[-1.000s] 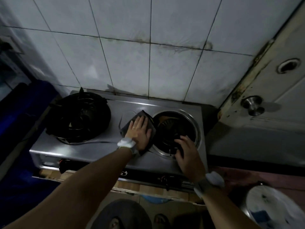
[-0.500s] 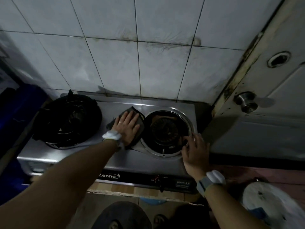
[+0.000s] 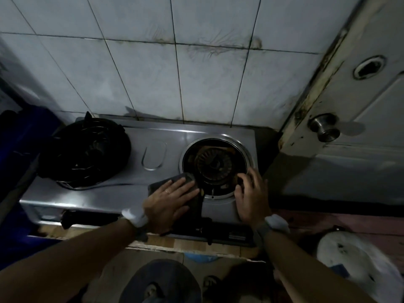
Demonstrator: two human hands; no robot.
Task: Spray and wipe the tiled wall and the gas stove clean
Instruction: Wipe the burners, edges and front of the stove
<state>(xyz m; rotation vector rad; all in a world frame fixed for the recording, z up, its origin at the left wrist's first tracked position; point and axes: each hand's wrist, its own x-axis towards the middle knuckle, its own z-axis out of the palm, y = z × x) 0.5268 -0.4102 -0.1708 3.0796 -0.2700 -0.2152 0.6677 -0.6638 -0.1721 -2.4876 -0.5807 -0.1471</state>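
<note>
A steel two-burner gas stove (image 3: 122, 189) stands against the stained white tiled wall (image 3: 153, 73). My left hand (image 3: 168, 200) lies flat, fingers spread, pressing a dark cloth (image 3: 185, 179) onto the stove top at the front-left rim of the right burner (image 3: 215, 164). That burner has no pan support. My right hand (image 3: 251, 193) rests on the stove's front right corner, with its fingertips on the burner's steel ring. The left burner (image 3: 85, 154) carries black pan supports stacked on it.
A pale door (image 3: 360, 138) with a steel knob (image 3: 324, 127) stands right of the stove. Dark blue things (image 3: 19, 149) lie to the left. A white bag (image 3: 358, 270) sits low right, a dark round object (image 3: 161, 283) below the stove's edge.
My left hand has slid the cloth from the middle of the stove top toward me, to the front of the right burner. My right hand stays at the burner's right rim.
</note>
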